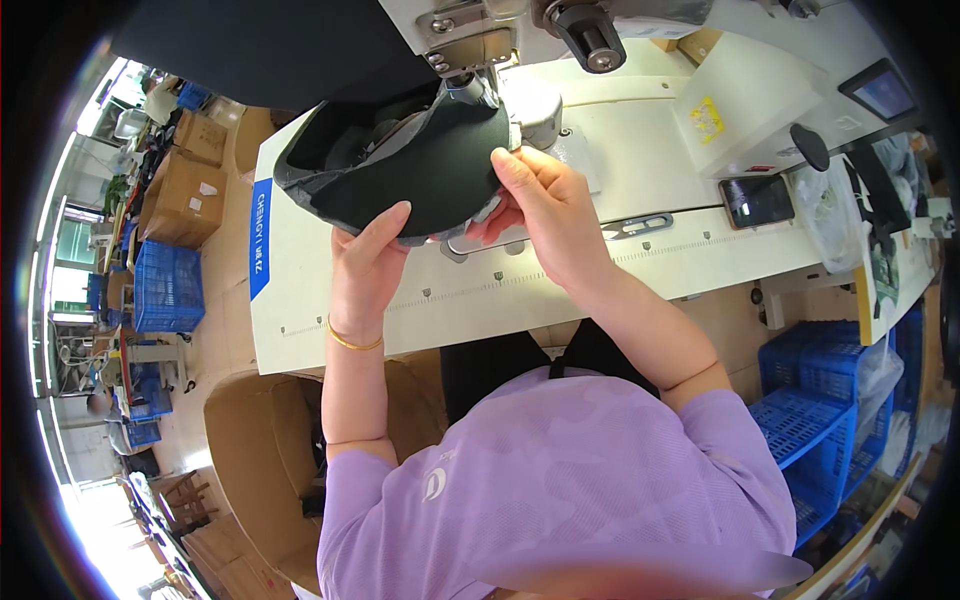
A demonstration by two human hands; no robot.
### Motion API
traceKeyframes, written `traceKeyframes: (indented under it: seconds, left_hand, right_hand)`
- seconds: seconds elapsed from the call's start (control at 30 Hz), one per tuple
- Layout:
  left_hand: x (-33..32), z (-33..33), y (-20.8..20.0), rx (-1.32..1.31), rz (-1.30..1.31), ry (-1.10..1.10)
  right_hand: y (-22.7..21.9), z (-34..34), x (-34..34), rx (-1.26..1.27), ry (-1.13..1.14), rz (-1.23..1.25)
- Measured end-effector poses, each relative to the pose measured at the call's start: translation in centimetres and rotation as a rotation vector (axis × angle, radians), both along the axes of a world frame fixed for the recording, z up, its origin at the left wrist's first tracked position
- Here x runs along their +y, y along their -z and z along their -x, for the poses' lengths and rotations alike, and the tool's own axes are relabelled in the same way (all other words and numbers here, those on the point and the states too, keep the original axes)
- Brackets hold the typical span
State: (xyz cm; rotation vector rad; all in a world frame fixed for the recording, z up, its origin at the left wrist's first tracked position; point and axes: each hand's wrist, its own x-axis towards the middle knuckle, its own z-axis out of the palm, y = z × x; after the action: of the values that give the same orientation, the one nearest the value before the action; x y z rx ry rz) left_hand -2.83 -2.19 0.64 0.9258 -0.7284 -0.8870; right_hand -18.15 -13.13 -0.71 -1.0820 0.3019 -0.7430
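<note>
A black cap-shaped fabric piece (430,175) with a smooth curved panel and a grey edge sits under the needle area of a sewing machine (472,50). My left hand (370,255) grips its near edge, thumb on top and fingers hidden beneath. At the piece's right edge, close to the machine's presser, my right hand (550,205) pinches the rim between thumb and fingers. A bit of pale grey edging shows by the right fingers. The needle tip itself is hidden.
On the white machine table (400,320) lie thread snips (638,226) and a dark phone (757,202). A clear plastic bag (828,220) hangs at the right. Below stand blue crates (815,400); an open cardboard box (240,440) is beside me at left.
</note>
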Motion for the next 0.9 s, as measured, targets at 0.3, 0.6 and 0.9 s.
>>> traceKeyframes:
  seconds: [0.3,0.6,0.9]
  left_hand:
    - [-1.2,0.2,0.5,-0.114,0.058,0.015]
    - [-2.6,2.0,0.7,-0.107,0.090,-0.126]
    - [-3.8,3.3,1.5,-0.268,0.066,-0.263]
  right_hand:
    - [0.3,-0.5,-0.5,-0.043,0.034,0.033]
    - [0.4,-0.7,-0.8,-0.038,0.095,0.039]
    - [0.8,-0.7,-0.7,-0.021,0.124,0.018]
